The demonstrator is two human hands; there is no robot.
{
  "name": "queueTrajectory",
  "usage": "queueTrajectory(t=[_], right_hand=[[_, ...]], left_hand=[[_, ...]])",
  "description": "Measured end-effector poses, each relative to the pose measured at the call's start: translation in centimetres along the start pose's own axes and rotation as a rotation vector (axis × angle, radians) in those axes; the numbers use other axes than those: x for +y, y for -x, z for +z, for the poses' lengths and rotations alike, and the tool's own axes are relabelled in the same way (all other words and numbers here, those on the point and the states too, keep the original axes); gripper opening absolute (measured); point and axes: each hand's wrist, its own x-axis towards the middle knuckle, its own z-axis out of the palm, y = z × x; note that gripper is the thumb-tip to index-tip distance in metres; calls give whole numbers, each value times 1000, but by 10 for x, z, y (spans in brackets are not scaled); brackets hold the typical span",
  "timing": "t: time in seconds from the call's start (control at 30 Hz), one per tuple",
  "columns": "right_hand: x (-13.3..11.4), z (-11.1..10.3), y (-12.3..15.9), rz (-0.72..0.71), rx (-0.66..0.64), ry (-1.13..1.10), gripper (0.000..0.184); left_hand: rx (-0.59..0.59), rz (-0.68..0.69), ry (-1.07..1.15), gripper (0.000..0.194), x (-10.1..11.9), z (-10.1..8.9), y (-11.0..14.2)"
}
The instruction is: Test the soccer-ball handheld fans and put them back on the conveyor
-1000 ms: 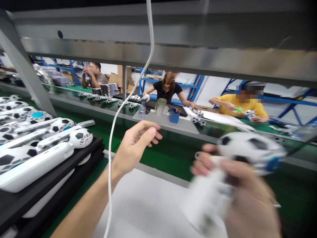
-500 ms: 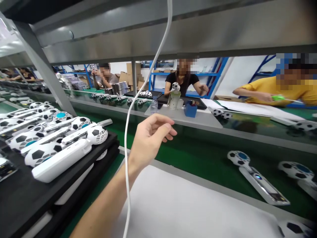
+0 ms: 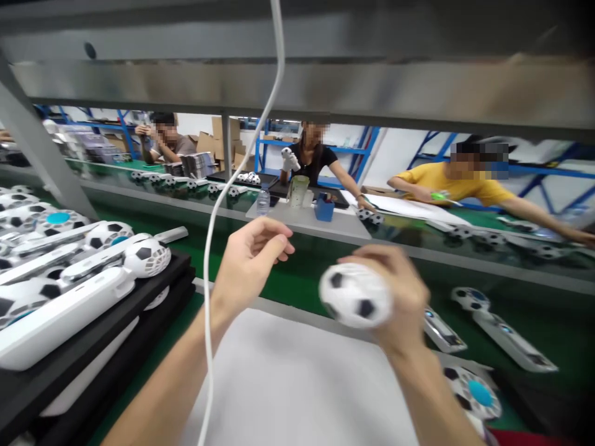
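Note:
My right hand point(image 3: 404, 297) is closed round a football-patterned fan point(image 3: 356, 296), its white and black round head facing me and smeared by motion. The fan's handle is hidden behind the hand. My left hand point(image 3: 253, 257) hovers over the far edge of the white sheet point(image 3: 297, 378), fingers loosely curled, thumb a little apart, nothing in it. A white cable point(image 3: 209, 279) hangs in front of the left wrist. On the green belt to the right lie a fan handle point(image 3: 444, 331), partly behind my right hand, and another fan point(image 3: 511, 341) with its inside exposed.
Several fans lie on stacked black trays point(image 3: 158, 297) at the left. Another fan head point(image 3: 474, 393) with a blue centre is at lower right. A metal beam point(image 3: 297, 87) crosses overhead. Co-workers sit opposite, one in a yellow shirt point(image 3: 427, 170), near a blue box point(image 3: 324, 207).
My right hand has come into view holding a fan. The view has turned right, so the trays slide left. My left hand keeps its loosely curled pose. A co-worker opposite has reached toward fans.

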Motion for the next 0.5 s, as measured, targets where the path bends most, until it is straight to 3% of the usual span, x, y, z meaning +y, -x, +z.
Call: queueTrajectory(t=[0.07, 0.2, 0.4, 0.5], right_hand=[[8, 17, 2, 38, -78, 38, 18], [28, 43, 12, 255, -213, 36, 25], [60, 57, 25, 553, -393, 189, 79], [72, 62, 32, 699, -561, 312, 69]], left_hand=[[11, 9, -38, 7, 1, -2, 0], [8, 5, -83, 8, 1, -3, -1], [-21, -31, -137, 9, -1, -2, 0], [-27, -44, -152, 10, -2, -2, 0]])
